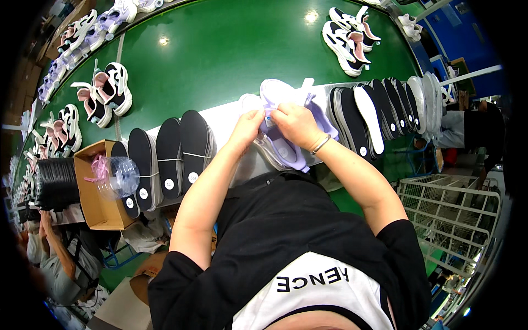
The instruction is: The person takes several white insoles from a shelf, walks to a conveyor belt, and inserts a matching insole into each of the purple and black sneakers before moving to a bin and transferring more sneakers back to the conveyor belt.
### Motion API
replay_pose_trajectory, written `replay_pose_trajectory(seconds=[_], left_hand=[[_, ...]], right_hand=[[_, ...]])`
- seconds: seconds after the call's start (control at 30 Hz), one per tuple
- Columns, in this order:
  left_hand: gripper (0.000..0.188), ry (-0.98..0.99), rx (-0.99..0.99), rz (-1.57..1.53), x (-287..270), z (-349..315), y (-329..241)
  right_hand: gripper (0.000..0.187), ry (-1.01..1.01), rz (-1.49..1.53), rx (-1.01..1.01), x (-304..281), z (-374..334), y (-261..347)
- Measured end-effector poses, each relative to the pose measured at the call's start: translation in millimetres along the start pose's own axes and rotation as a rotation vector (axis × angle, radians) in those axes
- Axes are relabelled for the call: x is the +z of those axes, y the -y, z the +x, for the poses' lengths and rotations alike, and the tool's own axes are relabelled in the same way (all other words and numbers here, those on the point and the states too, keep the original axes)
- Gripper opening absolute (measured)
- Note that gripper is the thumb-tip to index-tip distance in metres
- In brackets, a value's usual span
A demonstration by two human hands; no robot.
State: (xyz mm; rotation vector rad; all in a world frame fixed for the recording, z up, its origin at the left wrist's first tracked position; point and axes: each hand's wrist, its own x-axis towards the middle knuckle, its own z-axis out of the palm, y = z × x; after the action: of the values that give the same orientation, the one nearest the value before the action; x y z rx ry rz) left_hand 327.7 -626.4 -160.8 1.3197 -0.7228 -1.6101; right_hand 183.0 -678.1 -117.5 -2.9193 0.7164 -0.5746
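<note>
A pair of lavender sneakers lies on the work ledge directly in front of me. My left hand (248, 127) is closed in a pinch at the upper part of the nearer sneaker (283, 149). Opposite it, my right hand (298, 126), with a bracelet at the wrist, pinches the same sneaker with bent fingers. Both sets of fingertips almost meet around a small pale spot with blue on it, too small to name. The other lavender sneaker (278, 91) sits just beyond, partly covered by my right hand.
Banded black insoles (169, 157) stand left, and more insole stacks (344, 118) right. A cardboard box (102, 212) holds a clear plastic jar (122, 177). Black-and-white sneakers (346, 49) ride the green conveyor belt (220, 49). A wire basket (448, 220) stands right; another person (63, 264) sits left.
</note>
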Motion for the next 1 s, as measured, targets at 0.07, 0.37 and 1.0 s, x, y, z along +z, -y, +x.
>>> replay_pose_trajectory(seconds=[0.07,0.37,1.0], left_hand=[[0.03,-0.091,0.105,0.065,4.0,3.8,1.0],[0.033,-0.225,0.08,0.183,6.2,23.7,-3.5],[0.014,-0.719,0.683,1.038,-42.8,-108.0,-60.8]], right_hand=[[0.008,-0.001,0.025,0.035,-0.7,1.7,-3.4],[0.008,-0.126,0.076,0.069,4.0,1.2,-5.1],[0.014,-0.072,0.491,0.496,-46.6,-32.0,8.1]])
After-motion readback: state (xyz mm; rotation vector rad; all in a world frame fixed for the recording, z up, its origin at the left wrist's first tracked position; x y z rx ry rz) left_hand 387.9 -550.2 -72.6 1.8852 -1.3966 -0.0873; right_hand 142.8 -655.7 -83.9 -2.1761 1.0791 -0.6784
